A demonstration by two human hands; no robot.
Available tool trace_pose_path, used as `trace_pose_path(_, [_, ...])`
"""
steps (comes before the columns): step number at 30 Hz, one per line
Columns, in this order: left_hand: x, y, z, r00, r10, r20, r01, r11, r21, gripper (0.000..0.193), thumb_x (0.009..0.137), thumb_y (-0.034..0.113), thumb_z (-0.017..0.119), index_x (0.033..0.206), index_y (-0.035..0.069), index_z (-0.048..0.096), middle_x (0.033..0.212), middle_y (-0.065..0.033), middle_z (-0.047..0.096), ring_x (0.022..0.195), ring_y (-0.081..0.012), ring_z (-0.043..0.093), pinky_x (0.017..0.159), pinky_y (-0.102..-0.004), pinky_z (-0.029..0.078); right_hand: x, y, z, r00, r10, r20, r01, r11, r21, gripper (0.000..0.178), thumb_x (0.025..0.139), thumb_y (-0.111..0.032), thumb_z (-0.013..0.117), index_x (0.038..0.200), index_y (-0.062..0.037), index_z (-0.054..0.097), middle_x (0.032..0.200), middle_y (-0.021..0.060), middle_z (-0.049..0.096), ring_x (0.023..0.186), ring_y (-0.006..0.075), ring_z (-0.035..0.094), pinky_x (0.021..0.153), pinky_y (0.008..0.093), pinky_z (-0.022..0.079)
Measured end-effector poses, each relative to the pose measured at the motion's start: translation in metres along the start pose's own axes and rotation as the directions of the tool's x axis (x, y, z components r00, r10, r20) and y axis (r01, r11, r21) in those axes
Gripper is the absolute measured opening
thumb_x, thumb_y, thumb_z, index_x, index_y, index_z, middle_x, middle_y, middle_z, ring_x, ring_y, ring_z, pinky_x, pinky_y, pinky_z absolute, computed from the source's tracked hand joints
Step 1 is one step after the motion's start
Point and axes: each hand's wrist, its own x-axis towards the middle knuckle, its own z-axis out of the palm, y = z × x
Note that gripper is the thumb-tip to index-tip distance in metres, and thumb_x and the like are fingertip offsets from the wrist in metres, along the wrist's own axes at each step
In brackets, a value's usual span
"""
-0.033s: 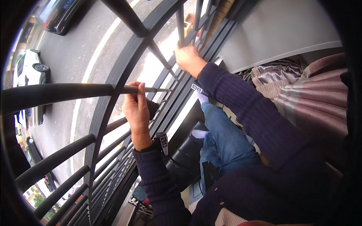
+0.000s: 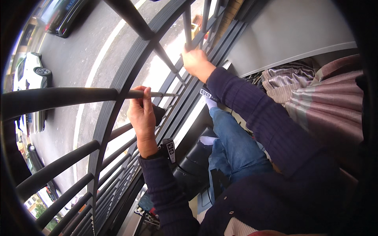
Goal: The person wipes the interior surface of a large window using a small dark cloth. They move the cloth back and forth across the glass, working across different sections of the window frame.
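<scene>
My left hand (image 2: 142, 120) is closed on a dark round bar (image 2: 156, 94) of the metal window railing, thumb and fingers wrapped about it. A black object (image 2: 159, 114) pokes out beside that palm; its kind is mostly hidden. Farther up and to the right, my right hand (image 2: 195, 63) grips an upright railing bar (image 2: 188, 29), its fingers partly hidden behind the wrist and bar. A wide ribbed rail (image 2: 128, 63) crosses the bars just outside my left hand.
Beyond the railing lies a street with a white car (image 2: 31, 74) and a dark car (image 2: 65, 19). Window tracks (image 2: 185, 106) run beneath my hands. A pinkish striped curtain (image 2: 327, 102) hangs at the right. My legs in jeans (image 2: 232, 145) are below, near a black rounded object (image 2: 195, 161).
</scene>
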Motion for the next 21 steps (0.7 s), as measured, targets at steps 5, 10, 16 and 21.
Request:
trace_pose_path(5, [-0.001, -0.001, 0.001, 0.997, 0.078, -0.022, -0.078, 0.996, 0.033, 0.024, 0.098, 0.031, 0.063, 0.102, 0.007, 0.063, 0.068, 0.0009, 0.055, 0.061, -0.0055, 0.052, 0.057, -0.0221, 0.042, -0.033, 0.013, 0.005, 1.0, -0.026, -0.003, 0.026, 0.999, 0.018, 0.071, 0.088, -0.01, 0.049, 0.154, -0.0094, 0.022, 0.105, 0.0283, 0.065, 0.081, 0.0387, 0.069, 0.072, 0.0472, 0.054])
trace_pose_path(10, [0.002, -0.005, 0.003, 0.996, 0.087, -0.032, -0.088, 0.996, -0.001, 0.022, 0.098, 0.027, 0.063, 0.101, 0.005, 0.062, 0.067, 0.0011, 0.054, 0.058, -0.0055, 0.049, 0.054, -0.022, 0.039, -0.057, 0.034, -0.03, 0.998, -0.065, 0.016, 0.063, 0.991, 0.116, 0.061, 0.089, -0.014, 0.052, 0.147, -0.004, 0.035, 0.097, 0.0248, 0.066, 0.083, 0.0393, 0.069, 0.072, 0.0472, 0.055])
trace_pose_path(16, [0.002, -0.006, 0.005, 0.993, 0.106, -0.045, -0.107, 0.994, -0.033, 0.02, 0.099, 0.023, 0.062, 0.101, 0.004, 0.062, 0.066, 0.0025, 0.053, 0.059, -0.0043, 0.046, 0.055, -0.0211, 0.038, -0.001, 0.075, -0.058, 0.982, 0.03, -0.186, 0.001, 0.986, 0.167, 0.058, 0.09, -0.015, 0.05, 0.146, -0.0134, 0.035, 0.103, 0.0222, 0.066, 0.087, 0.0411, 0.067, 0.079, 0.0502, 0.052])
trace_pose_path(21, [0.003, -0.003, 0.003, 0.994, 0.11, -0.024, -0.111, 0.993, -0.037, 0.019, 0.099, 0.023, 0.062, 0.1, 0.004, 0.062, 0.066, 0.0036, 0.053, 0.059, -0.0036, 0.044, 0.054, -0.0207, 0.036, 0.024, 0.088, -0.025, 0.992, 0.128, 0.011, -0.128, 0.992, 0.002, 0.071, 0.086, -0.007, 0.048, 0.152, -0.0203, 0.029, 0.101, 0.0203, 0.067, 0.087, 0.0385, 0.067, 0.077, 0.0493, 0.051])
